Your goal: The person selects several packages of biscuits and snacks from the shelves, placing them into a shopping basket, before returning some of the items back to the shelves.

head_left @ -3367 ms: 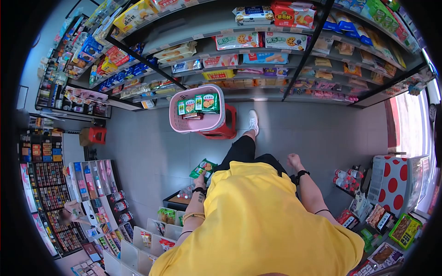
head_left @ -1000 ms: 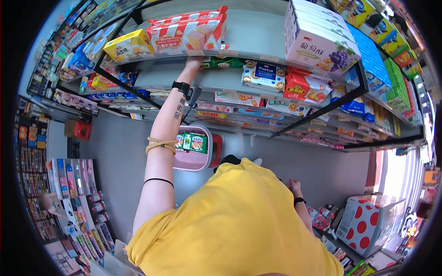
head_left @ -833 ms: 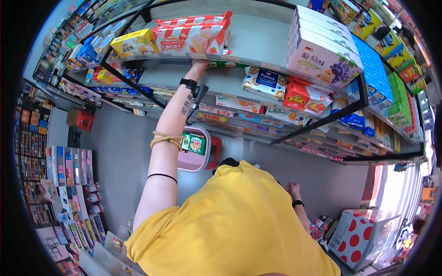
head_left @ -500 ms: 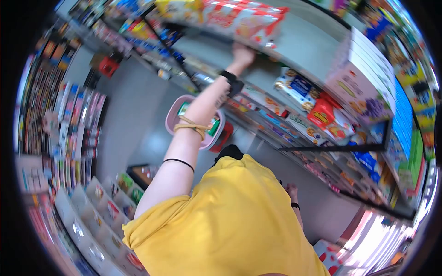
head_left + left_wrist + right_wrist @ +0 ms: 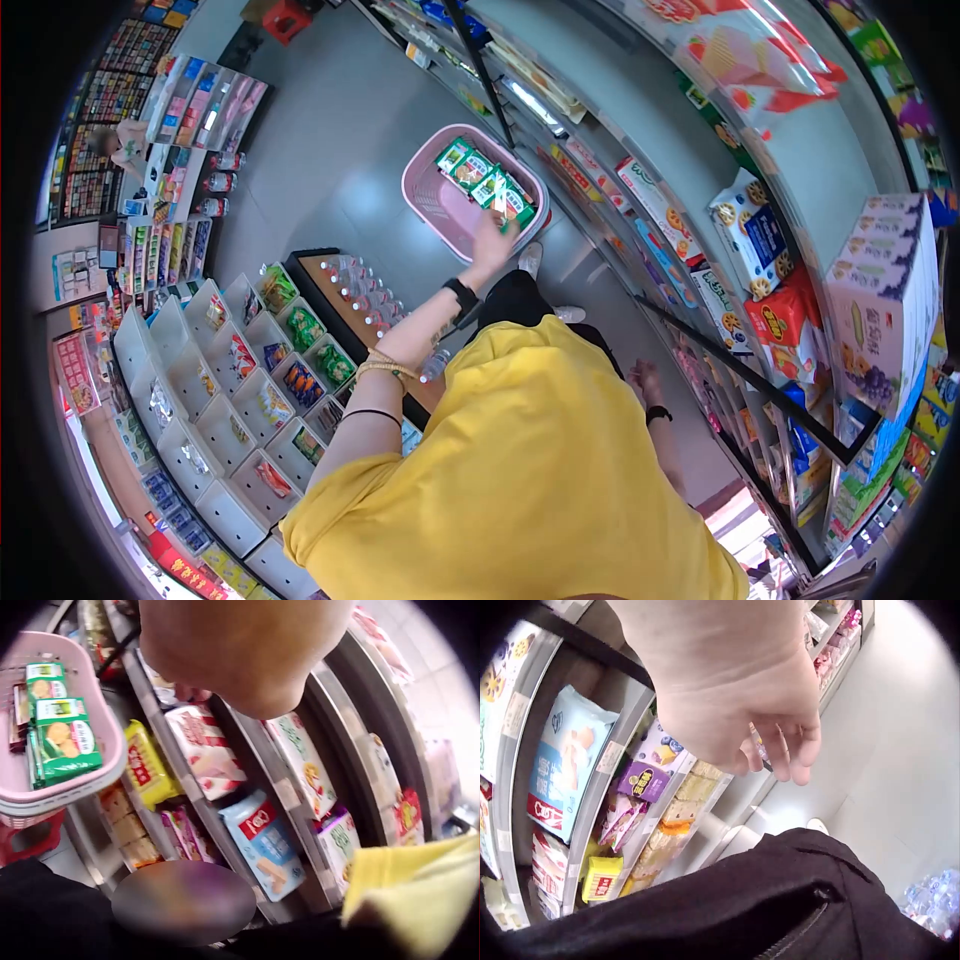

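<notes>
My left hand [image 5: 492,243] reaches over the rim of a pink basket [image 5: 418,195], its fingers overlapping one of the green biscuit packs [image 5: 460,163] inside. In the left wrist view, the heel of that hand [image 5: 240,652] fills the top, and most of its fingers are hidden. That view also shows the basket [image 5: 105,712] with green packs [image 5: 69,739] and dark red packs [image 5: 20,712]. On the shelf at the right lies another green pack [image 5: 718,122]. My right hand [image 5: 742,712] hangs loosely curled beside the dark shorts [image 5: 802,877], holding nothing.
Shelves of biscuits, with a blue and white pack [image 5: 752,235] and a grape box [image 5: 870,310], rise on the right. A red stool [image 5: 536,222] stands beneath the basket. White bins [image 5: 215,380] and a crate of bottles [image 5: 320,280] are at the left.
The left hand, which held a green pack low down earlier, reached into the shelf and has since come down to the basket. A green pack now lies there; the view has turned left.
</notes>
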Tool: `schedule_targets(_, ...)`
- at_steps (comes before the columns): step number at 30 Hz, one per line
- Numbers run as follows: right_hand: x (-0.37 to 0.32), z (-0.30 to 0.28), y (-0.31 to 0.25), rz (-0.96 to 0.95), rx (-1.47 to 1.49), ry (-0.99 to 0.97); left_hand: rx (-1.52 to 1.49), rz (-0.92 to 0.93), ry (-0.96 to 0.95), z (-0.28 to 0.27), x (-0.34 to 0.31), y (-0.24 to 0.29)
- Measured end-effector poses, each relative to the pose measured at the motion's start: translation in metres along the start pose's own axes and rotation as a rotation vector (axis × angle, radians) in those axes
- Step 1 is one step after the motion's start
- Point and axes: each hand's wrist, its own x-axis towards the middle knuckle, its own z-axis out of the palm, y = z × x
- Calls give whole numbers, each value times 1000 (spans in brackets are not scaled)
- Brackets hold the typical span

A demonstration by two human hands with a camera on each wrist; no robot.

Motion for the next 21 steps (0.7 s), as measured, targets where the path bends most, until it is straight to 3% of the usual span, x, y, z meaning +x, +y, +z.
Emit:
schedule_targets(2,-2,11,-20,-5,-41,0,-45,-406,88,19,42,-79)
schedule_targets(4,-4,21,-34,-23,-77,-12,-423,-844,-292,11,79,-113)
schedule_targets(5,-8,26,-43,-22,-95,-6,-449,-967,-288,9,89,-111)
schedule_targets(8,-30,43,-66,-33,-117,4,-375,-945,-157,35,106,-153)
schedule_targets(13,-55,57,-65,8,-113,34,-540,-1033,-205,40,118,-147)
schedule_targets(16,-67,61,-55,72,-142,21,-718,-942,-440,44,117,-155)
schedule_targets(17,-69,63,-53,92,-159,27,-654,-989,-388,53,116,-155)
schedule_targets(21,-71,76,-50,128,-205,29,-536,-876,-294,56,116,-153)
